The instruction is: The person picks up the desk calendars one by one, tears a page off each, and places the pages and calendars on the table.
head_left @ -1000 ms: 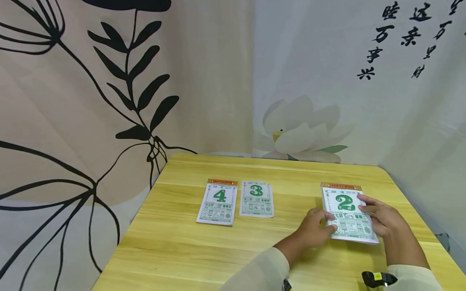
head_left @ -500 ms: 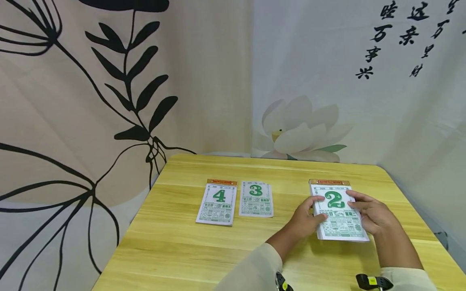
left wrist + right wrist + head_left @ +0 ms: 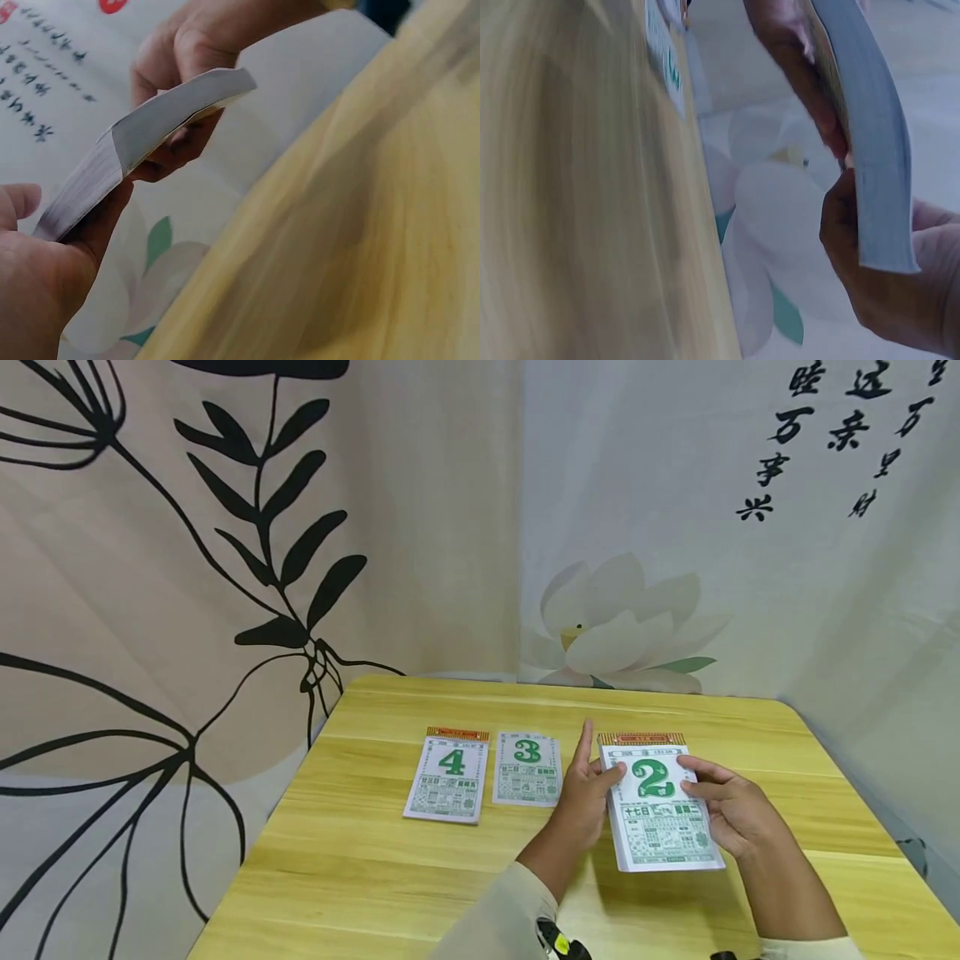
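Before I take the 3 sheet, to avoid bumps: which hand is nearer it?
Left hand, just right of the 3 sheet; right hand farther off, at the right edge of the 2 pad.

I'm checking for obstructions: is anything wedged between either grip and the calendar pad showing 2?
Nothing visible. The left-hand grip and right-hand grip hold opposite sides of the calendar pad showing 2 directly, above the table. The pad showing 4 lies farther left.
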`<action>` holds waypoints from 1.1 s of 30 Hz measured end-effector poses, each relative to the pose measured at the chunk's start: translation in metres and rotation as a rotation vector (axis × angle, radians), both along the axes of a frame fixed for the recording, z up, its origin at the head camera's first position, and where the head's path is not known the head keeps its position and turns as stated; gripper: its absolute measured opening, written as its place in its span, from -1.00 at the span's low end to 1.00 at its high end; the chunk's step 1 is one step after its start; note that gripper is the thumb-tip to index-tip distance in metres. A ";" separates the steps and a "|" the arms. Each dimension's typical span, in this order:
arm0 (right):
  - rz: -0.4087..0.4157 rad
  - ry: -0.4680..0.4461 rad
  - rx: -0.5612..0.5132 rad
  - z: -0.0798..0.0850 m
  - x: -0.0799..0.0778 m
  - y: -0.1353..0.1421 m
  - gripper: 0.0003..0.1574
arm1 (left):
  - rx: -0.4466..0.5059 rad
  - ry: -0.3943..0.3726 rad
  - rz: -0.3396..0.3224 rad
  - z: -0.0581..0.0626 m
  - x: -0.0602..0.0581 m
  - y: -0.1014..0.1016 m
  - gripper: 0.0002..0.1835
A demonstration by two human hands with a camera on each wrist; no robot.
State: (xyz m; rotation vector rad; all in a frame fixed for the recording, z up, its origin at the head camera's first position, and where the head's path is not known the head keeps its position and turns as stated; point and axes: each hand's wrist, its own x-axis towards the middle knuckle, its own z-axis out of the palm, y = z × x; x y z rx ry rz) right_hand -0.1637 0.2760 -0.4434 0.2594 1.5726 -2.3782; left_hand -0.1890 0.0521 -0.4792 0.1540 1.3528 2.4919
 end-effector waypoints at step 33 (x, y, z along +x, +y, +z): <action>-0.052 0.035 0.319 -0.001 0.021 -0.081 -0.52 | -0.017 -0.220 0.057 -0.006 -0.011 -0.056 -0.27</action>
